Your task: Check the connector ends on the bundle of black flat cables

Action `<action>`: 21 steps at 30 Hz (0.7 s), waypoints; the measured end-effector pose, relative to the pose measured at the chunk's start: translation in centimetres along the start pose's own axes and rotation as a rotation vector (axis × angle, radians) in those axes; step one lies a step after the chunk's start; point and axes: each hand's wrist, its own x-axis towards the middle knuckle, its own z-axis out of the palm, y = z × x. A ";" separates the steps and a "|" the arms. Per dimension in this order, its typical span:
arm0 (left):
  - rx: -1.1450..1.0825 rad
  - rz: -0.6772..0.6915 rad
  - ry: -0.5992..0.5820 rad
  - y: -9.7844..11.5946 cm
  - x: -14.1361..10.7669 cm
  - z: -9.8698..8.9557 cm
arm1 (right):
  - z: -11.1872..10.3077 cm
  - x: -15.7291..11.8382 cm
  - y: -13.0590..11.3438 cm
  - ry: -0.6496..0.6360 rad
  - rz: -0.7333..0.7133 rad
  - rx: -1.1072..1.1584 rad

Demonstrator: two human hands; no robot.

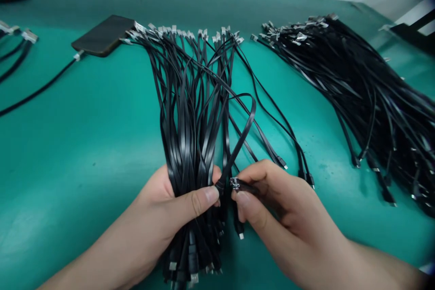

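Note:
My left hand [159,213] grips a thick bundle of flat black cables [190,118] around its middle. Their metal-tipped connectors fan out at the far end and hang below my fist at the near end. My right hand [282,217] pinches the small metal connector [234,184] of a single black cable between thumb and fingers. That cable [245,120] loops up from the bundle and back down, and its connector sits close to my left thumb. Several loose cable ends lie just beyond my right hand.
A large heap of similar black cables [360,95] lies on the right of the teal work mat [84,158]. A dark phone [102,35] lies at the far left of the bundle. Other loose cables [18,52] lie at the left edge.

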 end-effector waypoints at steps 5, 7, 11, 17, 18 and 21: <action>-0.008 -0.014 0.024 0.0 0.0 0.1 | -0.1 0.1 0.1 -0.004 -0.025 -0.028; 0.003 -0.002 0.031 0.0 0.0 0.1 | -0.1 0.2 0.1 -0.008 -0.024 -0.040; 0.020 0.012 0.022 -0.3 0.1 -0.2 | -0.1 0.3 0.1 -0.008 -0.008 -0.047; 0.015 0.068 -0.050 -1.1 0.9 -0.9 | 0.0 0.3 0.2 0.002 -0.035 -0.067; 0.014 0.076 -0.056 -1.2 1.0 -1.0 | 0.1 0.3 0.3 -0.001 -0.034 -0.065; 0.006 0.090 -0.061 -1.2 1.0 -0.9 | 0.0 0.3 0.4 -0.009 -0.015 -0.055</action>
